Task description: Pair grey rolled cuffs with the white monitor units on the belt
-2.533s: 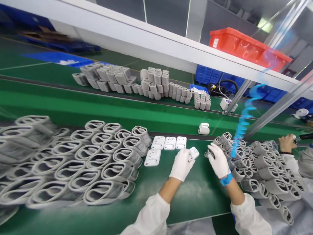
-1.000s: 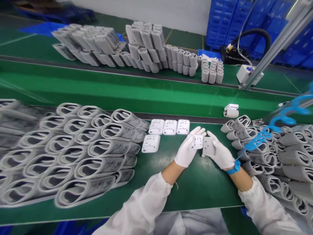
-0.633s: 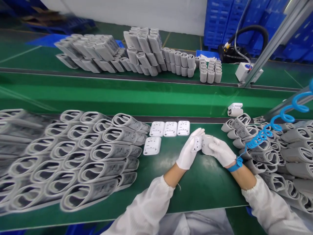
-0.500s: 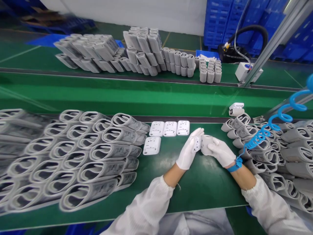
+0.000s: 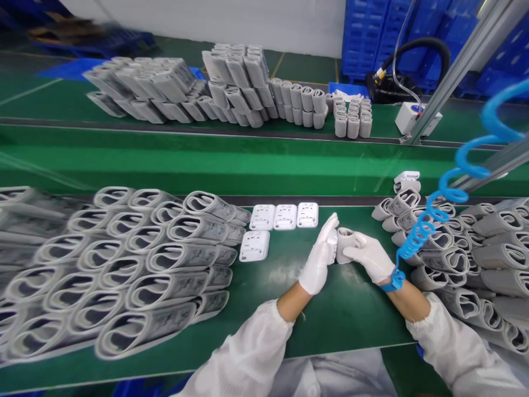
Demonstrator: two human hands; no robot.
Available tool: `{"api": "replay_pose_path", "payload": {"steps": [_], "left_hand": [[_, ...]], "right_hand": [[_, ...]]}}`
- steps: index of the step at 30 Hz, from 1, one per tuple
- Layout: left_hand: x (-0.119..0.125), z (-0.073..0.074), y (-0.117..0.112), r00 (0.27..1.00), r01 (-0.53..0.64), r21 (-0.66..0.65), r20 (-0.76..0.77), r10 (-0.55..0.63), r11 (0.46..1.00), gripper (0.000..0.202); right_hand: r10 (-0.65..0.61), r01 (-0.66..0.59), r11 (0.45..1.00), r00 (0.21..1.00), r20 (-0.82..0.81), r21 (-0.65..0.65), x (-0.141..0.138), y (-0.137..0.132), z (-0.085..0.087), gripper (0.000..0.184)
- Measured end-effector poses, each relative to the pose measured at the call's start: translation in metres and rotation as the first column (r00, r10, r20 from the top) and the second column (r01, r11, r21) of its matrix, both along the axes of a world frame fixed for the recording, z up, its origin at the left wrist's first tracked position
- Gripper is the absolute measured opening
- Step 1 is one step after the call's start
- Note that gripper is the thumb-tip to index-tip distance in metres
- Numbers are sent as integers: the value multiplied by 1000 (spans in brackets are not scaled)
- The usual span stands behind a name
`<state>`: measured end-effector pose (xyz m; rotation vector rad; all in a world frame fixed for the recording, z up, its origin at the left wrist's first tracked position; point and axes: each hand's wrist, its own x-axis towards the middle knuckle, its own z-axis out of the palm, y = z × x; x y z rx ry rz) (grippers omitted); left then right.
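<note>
Both my hands wear white gloves. My left hand (image 5: 320, 256) stands on edge, fingers straight and together, holding a small white plastic device (image 5: 332, 246) along its palm side. The device is mostly hidden behind the fingers. My right hand (image 5: 370, 256) grips a rolled grey fabric cuff (image 5: 345, 245), thumb on its near side. Cuff and device are pressed side by side; whether they are joined I cannot tell. A blue band (image 5: 393, 280) circles my right wrist. Left of my hands, several flat white devices (image 5: 254, 246) lie on the green work surface (image 5: 281, 281).
Rolled grey cuffs (image 5: 165, 256) fill the left side, and more cuffs (image 5: 446, 259) are piled at right. A coiled blue cord (image 5: 448, 193) runs from my wrist band to the upper right. Stacked cuffs (image 5: 237, 82) sit on the far ledge beyond the green panel (image 5: 231, 160).
My left hand has turned more upright and pressed the white device closer against the grey cuff, so less of the device shows. The coiled cord has swung, and the whole view has shifted slightly.
</note>
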<state>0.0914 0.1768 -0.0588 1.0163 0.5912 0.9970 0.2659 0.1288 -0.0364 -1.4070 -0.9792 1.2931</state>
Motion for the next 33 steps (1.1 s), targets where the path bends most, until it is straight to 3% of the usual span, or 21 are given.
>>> {"api": "replay_pose_path", "payload": {"steps": [4,9,14,18,22,25,29,33], "left_hand": [[3,-8,-4,997,-40,-17,-59,39,999,86],[5,-11,-5,990,-88,18,-110,90,996,78],[6,-18,0,988,-120,-68,-110,112,990,65],[6,-23,6,982,-76,-53,-174,66,996,63],[4,-26,10,978,-73,-57,-198,60,996,58],[1,-29,14,987,-20,-145,-159,-3,989,59],[-1,-26,19,984,147,-222,-63,-164,964,56],[-5,-19,22,963,197,-164,-153,-222,967,46]], "right_hand": [[-26,27,1000,1000,4,-7,-8,1,10,46],[-83,81,997,987,-134,-22,-18,-1,10,62],[-115,106,984,992,55,146,-16,-3,3,70],[-80,17,967,967,243,252,-6,-4,1,63],[0,-119,953,920,393,278,0,-5,5,63],[53,-216,935,870,491,282,1,-6,8,61],[76,-268,923,830,553,276,2,-6,10,60],[155,-345,906,812,562,248,4,-5,17,60]]}}
